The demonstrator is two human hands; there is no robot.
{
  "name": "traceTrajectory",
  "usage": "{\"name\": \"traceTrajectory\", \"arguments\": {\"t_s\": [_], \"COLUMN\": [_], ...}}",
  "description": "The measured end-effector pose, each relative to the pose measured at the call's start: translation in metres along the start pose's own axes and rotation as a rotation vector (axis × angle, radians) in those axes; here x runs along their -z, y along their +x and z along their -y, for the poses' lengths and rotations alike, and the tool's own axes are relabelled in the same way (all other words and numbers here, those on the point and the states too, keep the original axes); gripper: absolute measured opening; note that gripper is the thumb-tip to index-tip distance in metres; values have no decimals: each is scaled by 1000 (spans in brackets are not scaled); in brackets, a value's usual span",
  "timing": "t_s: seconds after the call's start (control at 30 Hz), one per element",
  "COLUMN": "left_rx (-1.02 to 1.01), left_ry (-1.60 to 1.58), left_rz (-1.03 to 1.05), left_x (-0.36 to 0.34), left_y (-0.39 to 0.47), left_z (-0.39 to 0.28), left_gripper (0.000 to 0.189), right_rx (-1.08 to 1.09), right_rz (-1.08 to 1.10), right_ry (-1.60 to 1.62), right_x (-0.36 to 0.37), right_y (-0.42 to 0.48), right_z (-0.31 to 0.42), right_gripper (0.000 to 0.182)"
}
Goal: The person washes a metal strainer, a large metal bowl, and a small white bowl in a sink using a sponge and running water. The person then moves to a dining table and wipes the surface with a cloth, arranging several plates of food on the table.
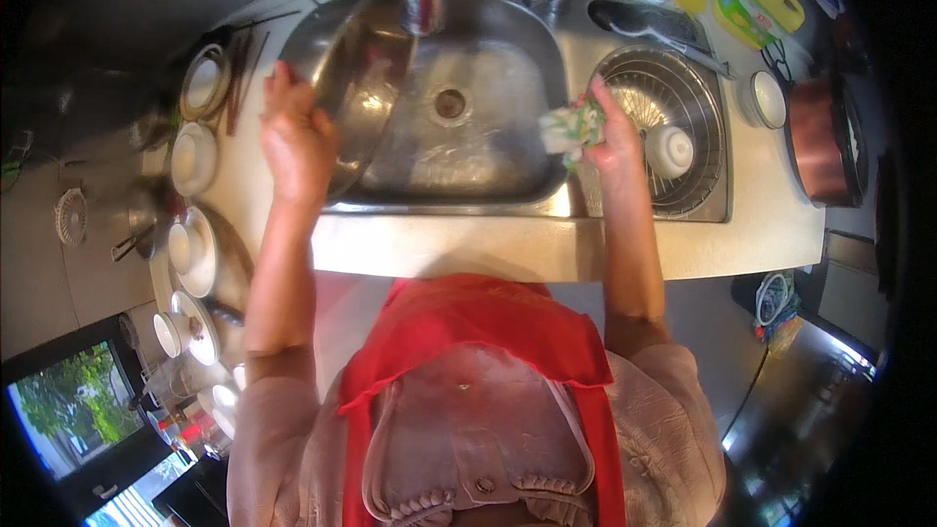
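Note:
My left hand (296, 139), blurred with its fingers partly curled, is at the left side of a large shiny metal pan (370, 99). That pan stands tilted in the left part of the stainless steel sink (483, 194); whether my fingers grip it cannot be made out. In my right hand (618, 135) is a crumpled green and white cloth (571, 128), over the sink's right rim. Just right of that hand, a round wire basket (703, 187) sits in the smaller basin, with an upturned white bowl (670, 151) in it.
A faucet (424, 0) reaches over the sink from the back. White bowls and plates (194, 159) line the left counter, near chopsticks (249, 80). On the right are a yellow jug (761, 7), a white bowl (767, 100) and a copper-coloured pot (816, 143).

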State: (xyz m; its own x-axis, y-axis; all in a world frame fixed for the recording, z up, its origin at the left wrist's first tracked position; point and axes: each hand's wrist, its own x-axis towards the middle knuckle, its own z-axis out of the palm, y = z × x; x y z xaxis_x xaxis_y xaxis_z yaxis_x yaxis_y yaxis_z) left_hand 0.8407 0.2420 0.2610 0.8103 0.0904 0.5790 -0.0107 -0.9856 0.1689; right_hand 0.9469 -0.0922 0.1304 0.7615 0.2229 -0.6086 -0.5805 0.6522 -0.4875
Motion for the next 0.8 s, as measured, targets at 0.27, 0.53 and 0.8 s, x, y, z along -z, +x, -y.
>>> {"name": "traceTrajectory", "arguments": {"t_s": [0.27,0.53,0.8], "left_rx": [900,1403,1351], "left_ry": [-626,-1064,-1087], "left_rz": [-43,-118,-110], "left_x": [12,-38,-47], "left_y": [-49,-117,-144], "left_z": [60,30,23], "left_gripper": [27,17,25], "right_rx": [406,996,575], "right_rz": [181,45,538], "right_ry": [-442,-1429,-1643], "right_x": [-100,-139,-79], "right_y": [-9,119,58], "right_z": [-45,17,105], "right_gripper": [52,68,56]}}
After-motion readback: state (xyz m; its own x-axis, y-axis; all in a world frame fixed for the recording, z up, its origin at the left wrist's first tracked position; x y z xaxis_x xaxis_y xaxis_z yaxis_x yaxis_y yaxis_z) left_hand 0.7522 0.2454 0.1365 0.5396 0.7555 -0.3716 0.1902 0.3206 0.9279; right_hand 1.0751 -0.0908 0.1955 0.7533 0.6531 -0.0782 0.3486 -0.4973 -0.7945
